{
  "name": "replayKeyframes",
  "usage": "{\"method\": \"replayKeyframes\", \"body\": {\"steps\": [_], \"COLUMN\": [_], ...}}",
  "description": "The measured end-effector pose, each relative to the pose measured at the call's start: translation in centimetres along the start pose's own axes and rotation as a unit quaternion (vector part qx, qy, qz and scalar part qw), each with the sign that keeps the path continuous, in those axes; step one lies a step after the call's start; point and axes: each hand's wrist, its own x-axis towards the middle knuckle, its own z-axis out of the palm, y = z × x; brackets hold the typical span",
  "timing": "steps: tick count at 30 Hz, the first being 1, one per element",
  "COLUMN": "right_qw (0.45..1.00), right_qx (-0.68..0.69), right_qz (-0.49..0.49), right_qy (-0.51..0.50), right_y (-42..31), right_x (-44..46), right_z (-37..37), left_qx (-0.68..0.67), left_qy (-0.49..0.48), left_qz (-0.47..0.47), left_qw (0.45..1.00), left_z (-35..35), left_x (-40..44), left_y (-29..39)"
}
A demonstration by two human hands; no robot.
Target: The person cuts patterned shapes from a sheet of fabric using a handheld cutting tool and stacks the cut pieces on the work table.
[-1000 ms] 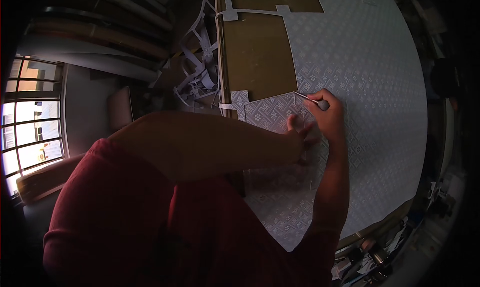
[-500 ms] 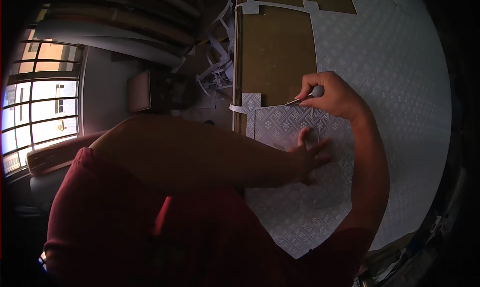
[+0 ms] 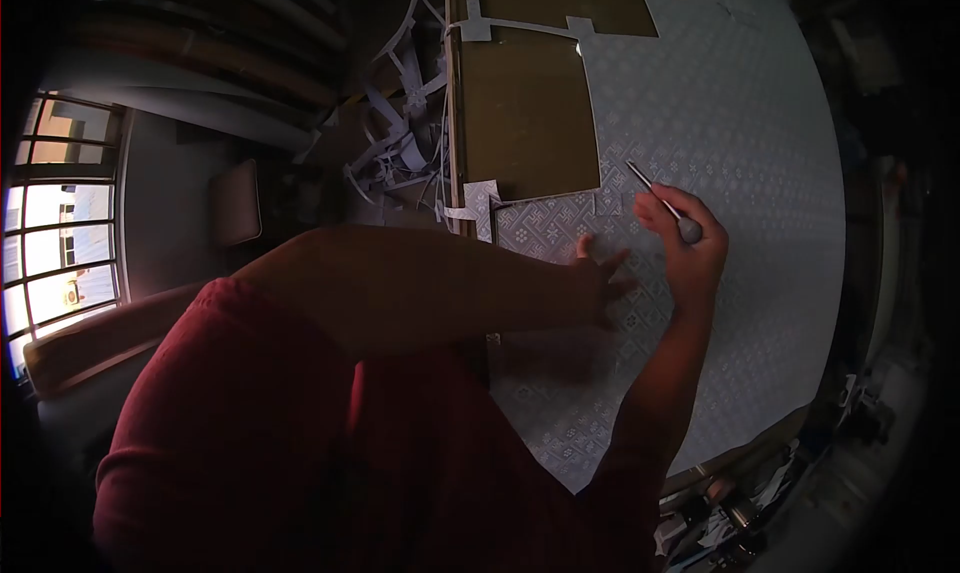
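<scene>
A large pale sheet (image 3: 740,313) with an embossed flower and key pattern covers the table. My left hand (image 3: 606,278) lies on it with fingers spread, below the edge of a rectangular opening that shows the brown board (image 3: 530,113). Just right of that opening, my right hand (image 3: 697,241) is closed around a slim metal knife (image 3: 652,184) with a rounded grey end. Its tip points up and left, and I cannot tell whether it touches the sheet. A small cut flap (image 3: 481,192) sits at the opening's lower left corner.
Curled offcut strips (image 3: 400,138) hang and lie beyond the table's left edge. Rolls of material (image 3: 200,48) are stacked at the upper left. A chair (image 3: 236,203) stands near the barred window (image 3: 68,213). Assorted items (image 3: 735,503) crowd the lower right.
My right hand has moved away from the opening's lower edge, rightward and down across the sheet, turning the knife tip upward. My left hand stays spread on the sheet. The whole view has shifted.
</scene>
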Motion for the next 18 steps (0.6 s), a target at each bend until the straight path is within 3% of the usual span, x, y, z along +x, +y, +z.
{"method": "replayKeyframes", "body": {"steps": [1, 3, 8, 9, 12, 13, 14, 18], "right_qw": [0.995, 0.975, 0.906, 0.884, 0.84, 0.825, 0.808, 0.747], "right_qx": [0.045, 0.018, 0.107, 0.143, 0.199, 0.2, 0.194, 0.186], "right_qz": [0.061, 0.112, 0.132, 0.135, 0.14, 0.141, 0.171, 0.217], "right_qy": [0.062, 0.191, 0.387, 0.424, 0.484, 0.51, 0.53, 0.601], "right_y": [1.5, 3.6, 5.5, 5.6, 5.0, 4.5, 4.0, 1.2], "right_x": [-2.6, -8.4, -22.7, -25.4, -31.1, -32.3, -33.1, -32.0], "right_z": [-1.3, -2.9, -1.8, -0.6, 2.8, 4.1, 5.6, 10.7], "left_qx": [0.01, 0.155, 0.267, 0.281, 0.216, 0.092, -0.033, -0.085], "left_qy": [0.002, -0.026, 0.083, 0.061, 0.0, 0.011, 0.02, -0.124], "left_qz": [0.017, 0.115, 0.172, 0.207, 0.342, 0.371, 0.388, 0.385], "left_qw": [1.0, 0.981, 0.944, 0.935, 0.915, 0.924, 0.921, 0.911], "left_z": [-0.8, -2.7, -1.5, -1.6, -0.5, 1.8, 3.1, 3.4], "left_x": [-0.9, -3.4, -5.7, -6.7, -9.1, -10.1, -11.0, -12.1], "left_y": [-0.2, -1.1, -3.5, -3.7, -2.9, -3.1, -3.1, -1.9]}}
